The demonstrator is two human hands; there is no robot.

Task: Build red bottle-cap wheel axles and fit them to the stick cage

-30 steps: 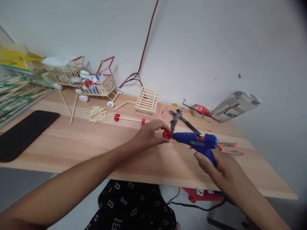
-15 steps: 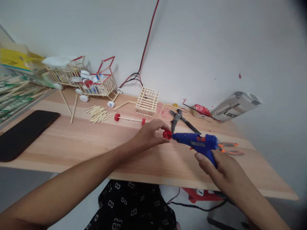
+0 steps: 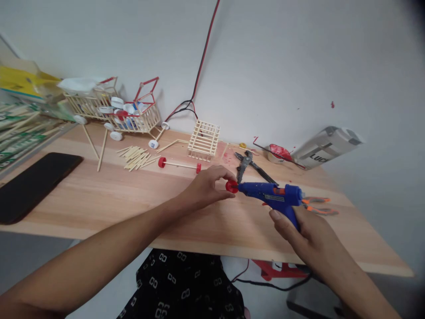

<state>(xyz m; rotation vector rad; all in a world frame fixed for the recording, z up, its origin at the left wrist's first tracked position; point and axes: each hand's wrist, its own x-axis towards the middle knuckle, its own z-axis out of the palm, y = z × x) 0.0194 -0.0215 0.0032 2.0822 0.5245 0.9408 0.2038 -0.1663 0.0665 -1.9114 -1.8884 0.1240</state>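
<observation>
My left hand [image 3: 206, 188] pinches a small red cap [image 3: 231, 186] just above the wooden table [image 3: 99, 199]. My right hand [image 3: 307, 237] grips the handle of a blue glue gun [image 3: 272, 196], whose nozzle points left and touches the red cap. Behind the cap lie dark pliers [image 3: 244, 165]. A stick axle with two red caps [image 3: 179, 165] lies on the table further left, near a small cage of sticks [image 3: 203, 140].
A stick cart holding white caps [image 3: 128, 113] stands at the back left beside loose sticks [image 3: 135, 157]. A black phone [image 3: 31, 184] lies at the left edge. Orange-handled cutters [image 3: 317, 206], a red-stained dish [image 3: 279, 153] and a grey packet [image 3: 325, 146] sit right.
The glue gun and red cap have shifted very slightly; both hands keep their hold in nearly the same place.
</observation>
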